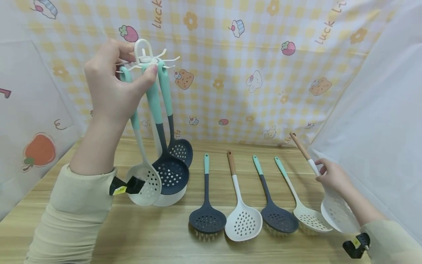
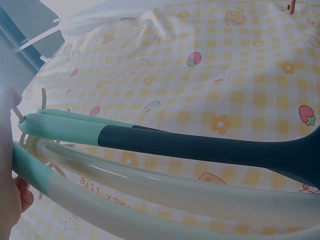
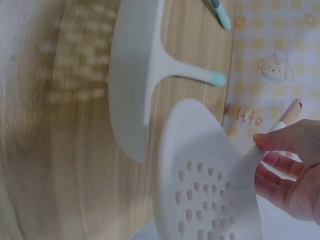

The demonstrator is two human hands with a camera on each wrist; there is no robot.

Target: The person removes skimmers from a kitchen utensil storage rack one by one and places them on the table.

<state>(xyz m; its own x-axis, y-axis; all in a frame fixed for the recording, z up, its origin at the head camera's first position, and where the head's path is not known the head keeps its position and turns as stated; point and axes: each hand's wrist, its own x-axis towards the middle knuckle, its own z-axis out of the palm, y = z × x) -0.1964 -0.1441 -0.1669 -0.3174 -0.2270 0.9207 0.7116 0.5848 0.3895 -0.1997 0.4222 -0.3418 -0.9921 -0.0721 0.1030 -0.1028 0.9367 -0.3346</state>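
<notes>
My left hand (image 1: 112, 77) grips the top of a white utensil rack (image 1: 173, 198), its thumb pressed over the mint handle of a dark skimmer ladle (image 1: 161, 135). On the same rack hang a pale skimmer (image 1: 145, 189) at the left and another dark skimmer (image 1: 182, 150) behind. In the left wrist view, the mint handle ends (image 2: 70, 127) sit at the hooks beside the hand. At the right, my right hand (image 1: 333, 178) pinches a white skimmer (image 3: 200, 190) by its neck, the wooden handle end pointing up and away.
Between the hands, a row of utensils lies on the wooden table (image 1: 141, 238): a dark skimmer (image 1: 207, 219), a white one with a wooden handle (image 1: 243, 222), another dark one (image 1: 280, 219) and a cream one (image 1: 311, 219). A checked cloth (image 1: 214, 102) hangs behind.
</notes>
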